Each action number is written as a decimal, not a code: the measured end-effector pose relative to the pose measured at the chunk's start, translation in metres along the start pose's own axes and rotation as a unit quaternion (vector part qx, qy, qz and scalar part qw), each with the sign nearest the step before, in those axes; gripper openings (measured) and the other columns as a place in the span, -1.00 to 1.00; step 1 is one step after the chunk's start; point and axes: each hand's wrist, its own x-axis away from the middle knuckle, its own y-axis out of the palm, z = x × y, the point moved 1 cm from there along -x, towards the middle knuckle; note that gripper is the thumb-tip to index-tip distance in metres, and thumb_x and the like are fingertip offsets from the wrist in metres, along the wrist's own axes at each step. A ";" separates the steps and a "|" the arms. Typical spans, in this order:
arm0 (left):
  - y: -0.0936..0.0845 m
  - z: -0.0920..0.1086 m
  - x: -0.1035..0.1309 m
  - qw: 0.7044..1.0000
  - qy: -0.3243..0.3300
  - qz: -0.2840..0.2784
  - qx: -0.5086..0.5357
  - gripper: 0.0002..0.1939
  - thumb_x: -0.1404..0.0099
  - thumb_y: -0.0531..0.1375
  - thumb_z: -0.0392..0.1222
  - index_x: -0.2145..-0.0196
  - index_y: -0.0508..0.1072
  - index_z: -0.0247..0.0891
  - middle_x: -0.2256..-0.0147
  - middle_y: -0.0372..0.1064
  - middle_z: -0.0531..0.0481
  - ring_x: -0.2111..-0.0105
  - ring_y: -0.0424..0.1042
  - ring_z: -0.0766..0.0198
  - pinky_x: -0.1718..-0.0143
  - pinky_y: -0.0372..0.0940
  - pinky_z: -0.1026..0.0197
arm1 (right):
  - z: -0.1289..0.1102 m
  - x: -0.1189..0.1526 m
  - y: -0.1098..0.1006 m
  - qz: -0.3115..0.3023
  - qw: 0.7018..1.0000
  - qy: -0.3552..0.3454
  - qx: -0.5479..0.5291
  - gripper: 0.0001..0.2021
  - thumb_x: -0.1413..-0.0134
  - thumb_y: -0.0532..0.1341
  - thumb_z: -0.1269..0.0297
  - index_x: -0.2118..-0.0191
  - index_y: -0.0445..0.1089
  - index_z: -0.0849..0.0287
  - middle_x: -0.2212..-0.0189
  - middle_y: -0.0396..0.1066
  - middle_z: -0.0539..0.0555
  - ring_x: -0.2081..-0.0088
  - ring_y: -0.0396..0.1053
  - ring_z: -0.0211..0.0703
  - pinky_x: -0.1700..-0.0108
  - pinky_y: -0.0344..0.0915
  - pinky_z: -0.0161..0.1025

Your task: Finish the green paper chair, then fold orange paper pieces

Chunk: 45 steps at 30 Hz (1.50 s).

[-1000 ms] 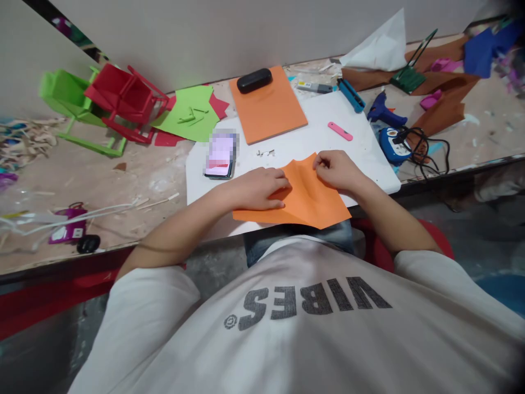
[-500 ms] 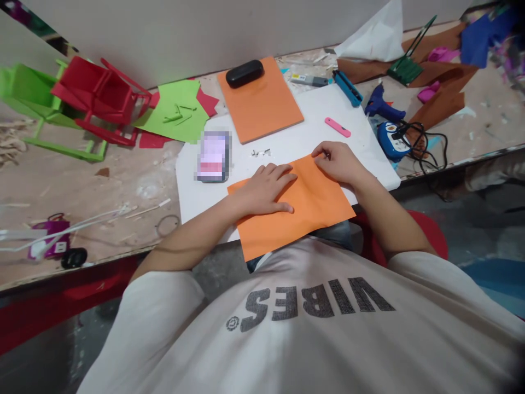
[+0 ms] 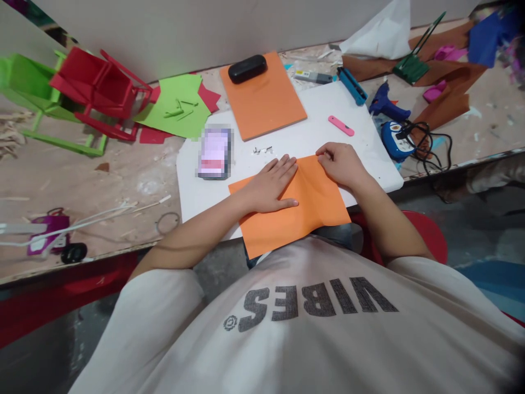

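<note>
The orange sheet [image 3: 315, 197] lies on the white board [image 3: 314, 139] and reaches past the near edge of the desk [image 3: 127, 169], the left hand [image 3: 271, 189] resting flat on it with fingers extended, gripping nothing, while the right hand [image 3: 342, 164] pinches its far edge with closed fingers.

Red chair [image 3: 97, 90] beside green chair [image 3: 30, 85]

The orange sheet [image 3: 295, 220] has been spread flatter, a corner brought out toward its seven o'clock; the left hand's [image 3: 273, 189] fingers have been straightened and turned toward two.
</note>
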 end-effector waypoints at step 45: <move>-0.007 0.017 0.000 0.992 0.028 -0.054 -0.108 0.04 -0.75 0.07 0.41 -0.77 0.07 -0.50 -0.77 -0.14 -0.49 -0.82 -0.12 -0.32 -0.82 -0.11 -0.33 | -0.009 0.044 -0.017 -0.056 0.997 0.001 0.049 -0.66 -0.38 0.30 0.20 -0.11 0.73 0.16 0.23 0.73 0.18 0.24 0.56 0.09 0.01 0.42 0.00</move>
